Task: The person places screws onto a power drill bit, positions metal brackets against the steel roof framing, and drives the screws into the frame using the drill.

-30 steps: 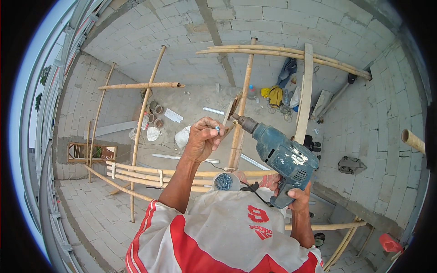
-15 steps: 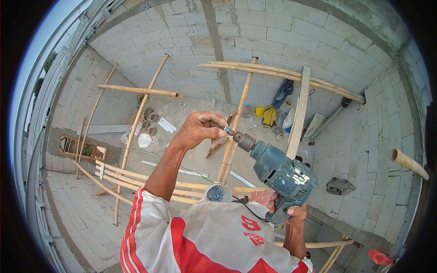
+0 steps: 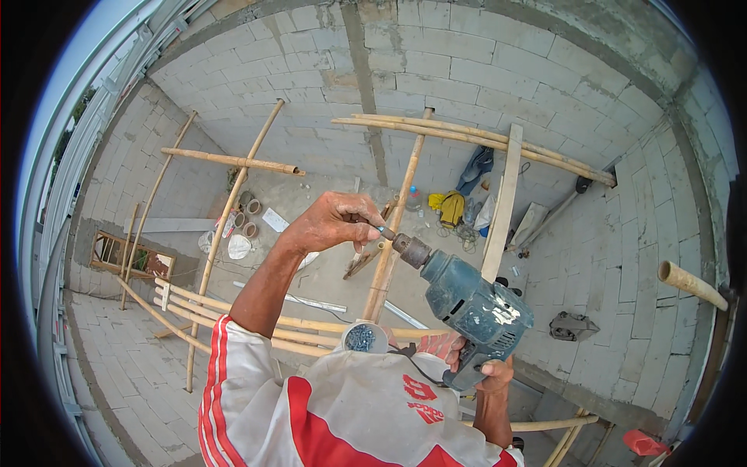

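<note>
My left hand (image 3: 336, 226) pinches a small screw (image 3: 382, 230) at the tip of the bit in a teal, paint-marked power drill (image 3: 475, 311). The drill points up and left, its chuck (image 3: 414, 254) just right of those fingertips. My right hand (image 3: 492, 377) is wrapped round the drill's handle, low on the right. Below the drill's nose, a white cup (image 3: 360, 337) full of small screws sits at the front of my shirt, beside a dark cord.
Bamboo scaffold poles (image 3: 233, 194) and a pale plank (image 3: 502, 202) cross high above a concrete floor. Block walls (image 3: 459, 58) surround them. Below lie buckets (image 3: 251, 206), yellow bags (image 3: 450, 206) and metal strips (image 3: 311, 303). A bamboo end (image 3: 685, 284) juts at the right; metal rails (image 3: 101, 117) line the left.
My left hand has brought the screw to the drill bit's tip. The drill and both arms have shifted somewhat left in view, and the surroundings have shifted as my head moved.
</note>
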The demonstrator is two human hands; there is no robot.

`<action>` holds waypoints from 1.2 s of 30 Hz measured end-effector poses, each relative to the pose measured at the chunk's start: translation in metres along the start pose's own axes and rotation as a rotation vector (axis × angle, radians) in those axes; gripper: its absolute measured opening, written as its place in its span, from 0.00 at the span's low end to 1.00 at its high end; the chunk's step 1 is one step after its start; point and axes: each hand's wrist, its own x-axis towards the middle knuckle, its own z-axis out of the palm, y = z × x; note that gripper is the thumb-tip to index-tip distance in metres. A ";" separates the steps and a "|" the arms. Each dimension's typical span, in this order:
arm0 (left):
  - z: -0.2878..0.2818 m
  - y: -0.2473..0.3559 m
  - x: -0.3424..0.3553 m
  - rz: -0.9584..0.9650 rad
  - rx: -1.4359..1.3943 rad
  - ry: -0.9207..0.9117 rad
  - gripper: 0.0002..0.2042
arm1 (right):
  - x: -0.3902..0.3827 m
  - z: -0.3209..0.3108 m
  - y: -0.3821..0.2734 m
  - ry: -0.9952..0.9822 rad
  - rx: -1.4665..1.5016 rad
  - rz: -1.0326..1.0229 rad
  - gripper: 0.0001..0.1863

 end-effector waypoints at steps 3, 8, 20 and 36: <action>-0.001 0.000 0.000 -0.042 -0.028 -0.001 0.06 | 0.001 -0.002 0.000 -0.003 0.021 0.004 0.37; -0.010 0.002 0.005 -0.017 -0.039 -0.081 0.06 | 0.002 -0.007 -0.001 -0.054 0.052 0.021 0.37; -0.011 0.020 0.015 0.052 0.152 -0.198 0.07 | -0.006 -0.011 -0.002 -0.024 -0.015 -0.003 0.36; 0.021 0.016 0.038 0.258 -0.364 0.070 0.11 | 0.002 0.025 -0.007 -0.103 -0.023 -0.169 0.38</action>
